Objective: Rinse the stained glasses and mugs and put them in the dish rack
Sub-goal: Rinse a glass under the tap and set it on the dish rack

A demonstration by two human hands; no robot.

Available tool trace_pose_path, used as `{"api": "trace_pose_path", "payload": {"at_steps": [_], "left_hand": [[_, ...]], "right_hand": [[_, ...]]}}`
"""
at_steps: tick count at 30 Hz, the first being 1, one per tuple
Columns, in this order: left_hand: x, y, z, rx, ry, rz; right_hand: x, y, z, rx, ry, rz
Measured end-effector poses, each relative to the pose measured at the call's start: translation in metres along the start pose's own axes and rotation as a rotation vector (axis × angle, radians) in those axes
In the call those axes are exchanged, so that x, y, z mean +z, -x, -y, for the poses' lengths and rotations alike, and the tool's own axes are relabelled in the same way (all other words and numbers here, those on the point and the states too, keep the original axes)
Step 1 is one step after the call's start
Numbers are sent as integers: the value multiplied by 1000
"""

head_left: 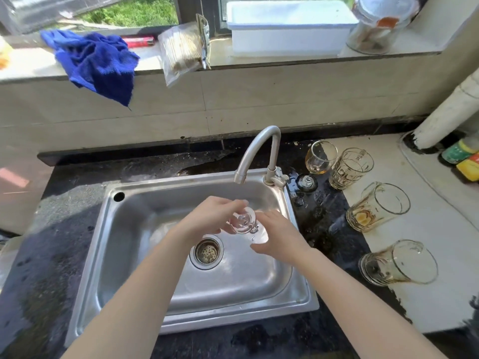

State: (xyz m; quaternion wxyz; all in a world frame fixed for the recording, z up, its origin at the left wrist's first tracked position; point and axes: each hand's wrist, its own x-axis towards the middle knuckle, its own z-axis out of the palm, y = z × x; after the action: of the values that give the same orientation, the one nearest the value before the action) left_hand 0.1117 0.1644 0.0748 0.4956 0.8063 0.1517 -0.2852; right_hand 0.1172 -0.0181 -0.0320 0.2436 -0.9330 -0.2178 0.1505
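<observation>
**Both hands on a clear glass over the sink**

The left hand (215,216) and right hand (278,237) meet above the steel sink (85,294), clamped together on a clear glass (243,224). The left fingers curl over it from the far side and the right hand cups it from the near side. The glass is tipped, its round foot facing the camera, just below the spout of the curved tap (259,151) and above the drain (206,252).

To the right of the sink, stained glassware stands in a row on the counter (39,268). A goblet (320,156) with amber dregs is farthest. Beside it is a ribbed mug (350,168), then a tumbler (375,207), then the nearest tumbler (399,263); both tumblers are brown-stained at the bottom.

On the sill (223,54) behind, a blue cloth (96,63) hangs over the edge. A white tub (285,27) and a jar (375,24) sit farther right.
</observation>
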Motion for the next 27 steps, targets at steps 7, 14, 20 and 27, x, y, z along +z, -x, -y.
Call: {"api": "trace_pose_path", "payload": {"at_steps": [7, 14, 20, 27], "left_hand": [[-12, 32, -3, 281, -23, 115], [-6, 64, -17, 372, -39, 117], [39, 79, -38, 295, -99, 256], [173, 122, -74, 291, -180, 483]], "right_hand": [[-13, 38, 48, 113, -340, -132], [-6, 81, 86, 292, -582, -389], [-8, 146, 81, 491, -620, -518], [-22, 279, 63, 677, -583, -1007]]}}
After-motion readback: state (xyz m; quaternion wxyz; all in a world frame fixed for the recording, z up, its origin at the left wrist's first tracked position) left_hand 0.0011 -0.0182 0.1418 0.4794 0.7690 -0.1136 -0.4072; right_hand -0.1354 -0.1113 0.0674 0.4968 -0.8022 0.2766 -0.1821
